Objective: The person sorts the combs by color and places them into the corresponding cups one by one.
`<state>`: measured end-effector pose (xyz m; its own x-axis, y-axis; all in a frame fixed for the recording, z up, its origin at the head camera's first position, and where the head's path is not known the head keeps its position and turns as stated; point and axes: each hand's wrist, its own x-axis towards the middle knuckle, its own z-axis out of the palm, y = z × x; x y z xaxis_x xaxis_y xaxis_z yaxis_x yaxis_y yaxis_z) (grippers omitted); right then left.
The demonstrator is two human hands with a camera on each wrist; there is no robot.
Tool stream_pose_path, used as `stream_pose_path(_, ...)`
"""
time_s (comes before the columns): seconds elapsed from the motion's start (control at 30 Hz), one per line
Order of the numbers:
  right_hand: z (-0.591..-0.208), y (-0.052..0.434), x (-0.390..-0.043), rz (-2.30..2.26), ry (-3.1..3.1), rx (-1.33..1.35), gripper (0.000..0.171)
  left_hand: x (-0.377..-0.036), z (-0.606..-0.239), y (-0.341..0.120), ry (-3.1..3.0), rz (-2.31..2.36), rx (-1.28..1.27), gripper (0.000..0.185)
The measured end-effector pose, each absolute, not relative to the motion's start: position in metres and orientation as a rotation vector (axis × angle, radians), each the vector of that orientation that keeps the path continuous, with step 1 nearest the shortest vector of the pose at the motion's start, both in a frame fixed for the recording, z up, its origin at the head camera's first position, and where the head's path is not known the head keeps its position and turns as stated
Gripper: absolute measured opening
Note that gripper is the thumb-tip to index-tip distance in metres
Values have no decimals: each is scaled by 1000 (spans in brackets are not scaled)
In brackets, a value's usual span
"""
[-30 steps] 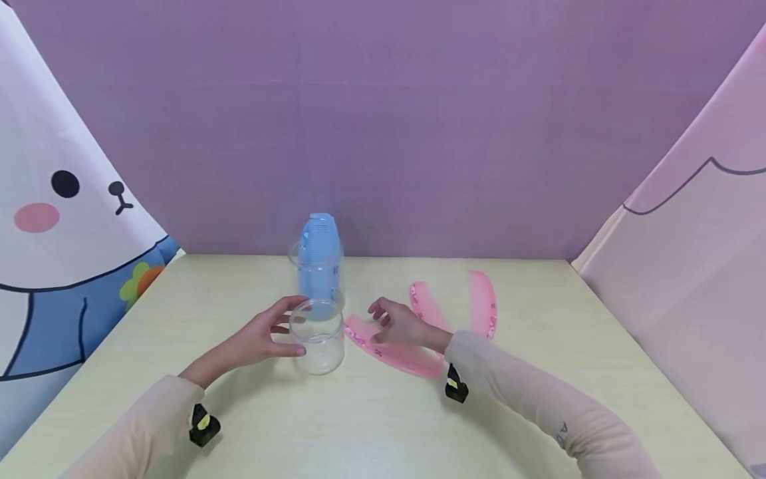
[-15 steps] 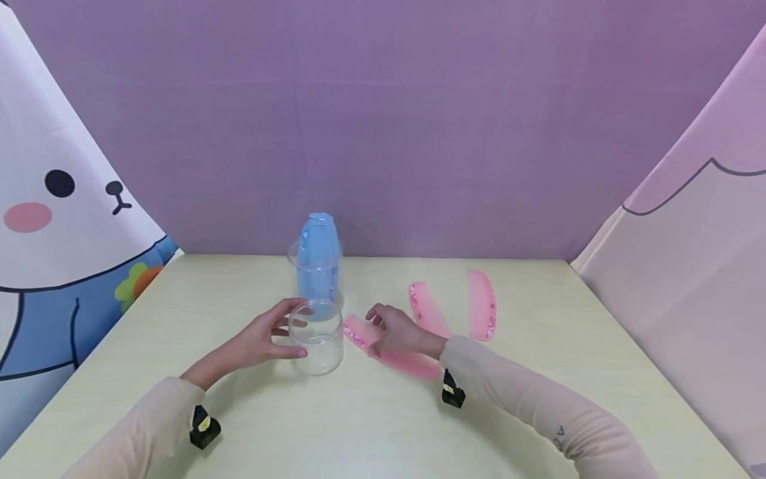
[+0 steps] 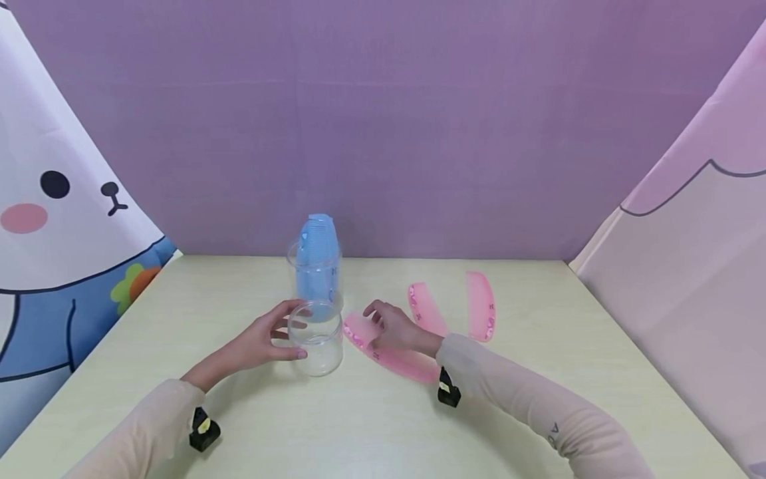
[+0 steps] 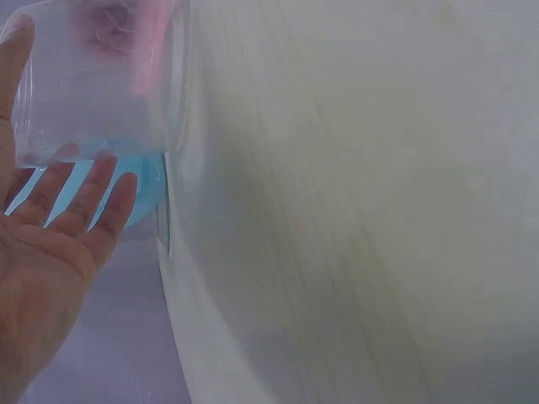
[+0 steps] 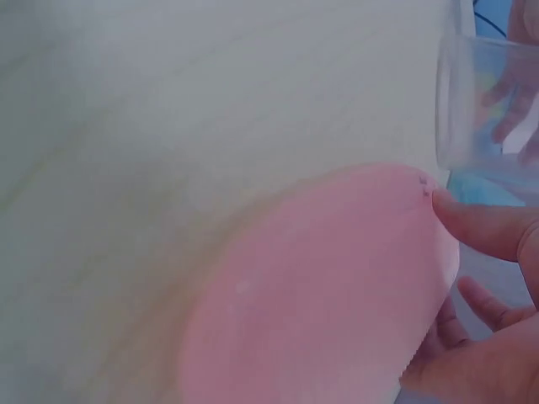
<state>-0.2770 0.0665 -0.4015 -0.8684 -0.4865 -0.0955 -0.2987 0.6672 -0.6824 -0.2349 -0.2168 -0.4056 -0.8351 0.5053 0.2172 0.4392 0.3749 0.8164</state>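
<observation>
My left hand (image 3: 257,342) holds a clear plastic cup (image 3: 324,359) on the table, thumb on the near side and fingers behind. In the left wrist view, the fingertips (image 4: 99,172) meet the cup's wall. With my right hand (image 3: 397,329) I pinch a pink comb (image 3: 409,364) lying on the table right of that cup. The right wrist view has the thumb on the comb's outer edge (image 5: 425,192) and fingers by its teeth. Behind the near cup, a second clear cup (image 3: 291,256) holds upright blue combs (image 3: 318,249); how many is unclear.
Two more pink combs lie on the table beyond my right hand: a tilted comb (image 3: 426,309) and, farther right, an upright-pointing comb (image 3: 481,306). A purple cloth (image 3: 383,133) hangs along the back edge of the pale table (image 3: 335,432).
My right hand has shifted slightly left along the pink comb, and its thumb has come down against it. The left hand and near cup stay almost still.
</observation>
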Motion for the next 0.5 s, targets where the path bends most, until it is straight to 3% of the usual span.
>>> stream_pose_path(0.5,-390,74,-284,-1265,2446,-501,37,-236,-404,-217,2540,1480,889,76)
